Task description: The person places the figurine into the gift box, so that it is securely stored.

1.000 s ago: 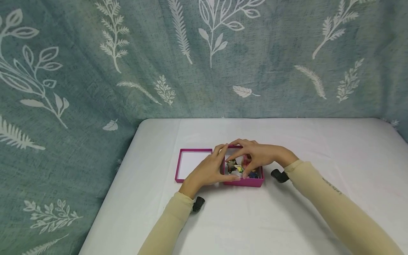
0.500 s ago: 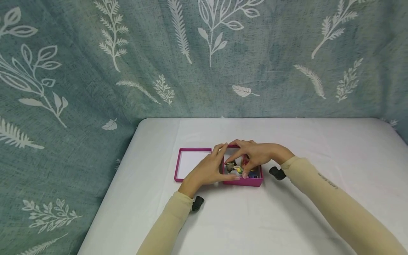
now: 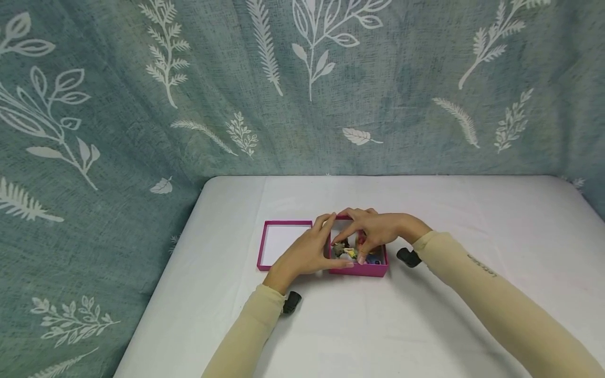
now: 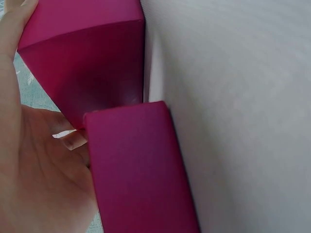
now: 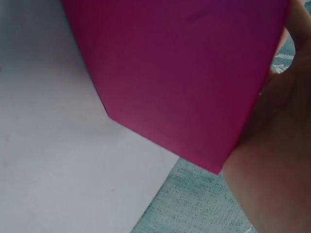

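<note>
A magenta box [image 3: 364,271] stands uncovered on the white table, holding several small toy figures. My left hand [image 3: 304,252] grips its left end, thumb along the front wall and fingers at the back corner. My right hand [image 3: 384,228] arches over the box, thumb and index finger reaching down among the figures. Near those fingertips are a brown-grey figure [image 3: 337,249] and a yellow one [image 3: 351,253]. A blue figure [image 3: 373,259] lies at the front right. Whether the right fingers pinch a figure is hidden. The right wrist view shows the box's outer wall [image 5: 180,73].
Left of the box lies its magenta-rimmed lid [image 3: 285,244], white inside facing up; in the left wrist view, the lid's edge [image 4: 136,165] is close to the box. A patterned green-blue curtain [image 3: 302,131] hangs behind the table [image 3: 425,325].
The brown-grey and yellow figures have shifted slightly within the box under my right fingers. My left hand keeps its grip, and the lid stays where it was.
</note>
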Motion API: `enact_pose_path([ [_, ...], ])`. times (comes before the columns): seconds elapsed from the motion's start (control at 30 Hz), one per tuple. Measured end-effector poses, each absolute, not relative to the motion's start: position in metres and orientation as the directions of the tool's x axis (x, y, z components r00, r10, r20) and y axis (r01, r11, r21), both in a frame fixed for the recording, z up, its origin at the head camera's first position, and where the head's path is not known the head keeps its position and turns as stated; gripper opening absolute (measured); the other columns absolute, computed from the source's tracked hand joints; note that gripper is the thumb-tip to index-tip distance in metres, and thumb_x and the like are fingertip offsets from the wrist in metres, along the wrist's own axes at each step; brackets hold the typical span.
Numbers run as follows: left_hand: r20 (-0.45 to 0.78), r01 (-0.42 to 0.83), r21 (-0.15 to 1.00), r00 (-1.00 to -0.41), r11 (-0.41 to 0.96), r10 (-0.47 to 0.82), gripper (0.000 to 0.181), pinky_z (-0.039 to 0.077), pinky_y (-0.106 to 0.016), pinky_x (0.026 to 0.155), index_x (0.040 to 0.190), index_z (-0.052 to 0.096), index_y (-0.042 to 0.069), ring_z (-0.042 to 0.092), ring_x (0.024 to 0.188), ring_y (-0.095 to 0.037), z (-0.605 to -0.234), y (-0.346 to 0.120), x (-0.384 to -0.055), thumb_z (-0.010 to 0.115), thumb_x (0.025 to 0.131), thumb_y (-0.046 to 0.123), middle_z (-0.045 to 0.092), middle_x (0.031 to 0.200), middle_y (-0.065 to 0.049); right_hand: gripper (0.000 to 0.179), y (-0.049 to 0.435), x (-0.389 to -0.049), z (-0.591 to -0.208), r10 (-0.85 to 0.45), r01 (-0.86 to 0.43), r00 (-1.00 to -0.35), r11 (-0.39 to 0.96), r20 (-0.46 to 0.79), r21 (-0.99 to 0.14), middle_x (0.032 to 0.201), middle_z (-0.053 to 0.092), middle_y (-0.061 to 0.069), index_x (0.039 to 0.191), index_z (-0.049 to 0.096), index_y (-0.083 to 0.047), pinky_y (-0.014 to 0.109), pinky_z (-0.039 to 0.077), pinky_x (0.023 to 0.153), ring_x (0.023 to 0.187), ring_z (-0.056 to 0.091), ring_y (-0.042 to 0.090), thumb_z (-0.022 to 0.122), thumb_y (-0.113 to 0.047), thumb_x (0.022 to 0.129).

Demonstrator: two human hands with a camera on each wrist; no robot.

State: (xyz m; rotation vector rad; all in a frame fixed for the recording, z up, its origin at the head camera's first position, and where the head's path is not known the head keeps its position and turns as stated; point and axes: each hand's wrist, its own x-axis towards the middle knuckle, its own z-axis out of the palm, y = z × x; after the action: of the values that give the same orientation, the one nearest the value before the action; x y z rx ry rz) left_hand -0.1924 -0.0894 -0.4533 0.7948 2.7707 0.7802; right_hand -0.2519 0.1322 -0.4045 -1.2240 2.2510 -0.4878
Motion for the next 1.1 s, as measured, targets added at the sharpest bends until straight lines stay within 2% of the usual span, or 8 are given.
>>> enact_pose_path([
  [0.4,0.001,0.447,0.537,-0.849,0.715,0.529,0.116,0.047,-0.043,0.103,0.159,0.01,0.016,0.054,0.123,-0.024,-0.4524,-0.0897,-0.1912,0.065,0.075,0.074,0.017,0.161,0.0,0.068,0.1263,-0.2482,-0.4035,-0.811,-0.637,-0.505,0.581,-0.296,-0.506,0.146,0.037,0.017,0.132,0.064,-0.03,0.065,0.019,0.107,0.135,0.033,0.038,0.078,-0.053,0.069],
  [0.6,-0.007,0.447,0.532,-0.847,0.719,0.532,0.116,0.045,-0.045,0.106,0.159,0.009,0.016,0.049,0.132,-0.027,-0.4514,-0.0891,-0.191,0.066,0.076,0.072,0.017,0.162,-0.002,0.069,0.1241,-0.2472,-0.4028,-0.792,-0.629,-0.526,0.607,-0.309,-0.485,0.145,0.038,0.015,0.13,0.065,-0.03,0.064,0.019,0.107,0.133,0.035,0.037,0.078,-0.056,0.068],
  [0.9,0.0,0.455,0.531,-0.844,0.715,0.537,0.115,0.046,-0.044,0.105,0.159,0.01,0.015,0.051,0.129,-0.025,-0.4522,-0.0894,-0.1916,0.066,0.077,0.072,0.016,0.162,0.0,0.069,0.1239,-0.2473,-0.4044,-0.778,-0.62,-0.548,0.625,-0.308,-0.475,0.144,0.039,0.012,0.129,0.065,-0.03,0.059,0.022,0.106,0.127,0.039,0.03,0.078,-0.058,0.068],
  [1.1,0.011,0.463,0.532,-0.841,0.709,0.54,0.116,0.047,-0.042,0.104,0.159,0.01,0.014,0.052,0.127,-0.023,-0.4541,-0.0885,-0.1925,0.066,0.076,0.073,0.016,0.161,0.0,0.071,0.1267,-0.2476,-0.4062,-0.787,-0.617,-0.539,0.612,-0.301,-0.495,0.15,0.034,0.015,0.132,0.064,-0.029,0.062,0.02,0.107,0.136,0.033,0.035,0.078,-0.057,0.068],
])
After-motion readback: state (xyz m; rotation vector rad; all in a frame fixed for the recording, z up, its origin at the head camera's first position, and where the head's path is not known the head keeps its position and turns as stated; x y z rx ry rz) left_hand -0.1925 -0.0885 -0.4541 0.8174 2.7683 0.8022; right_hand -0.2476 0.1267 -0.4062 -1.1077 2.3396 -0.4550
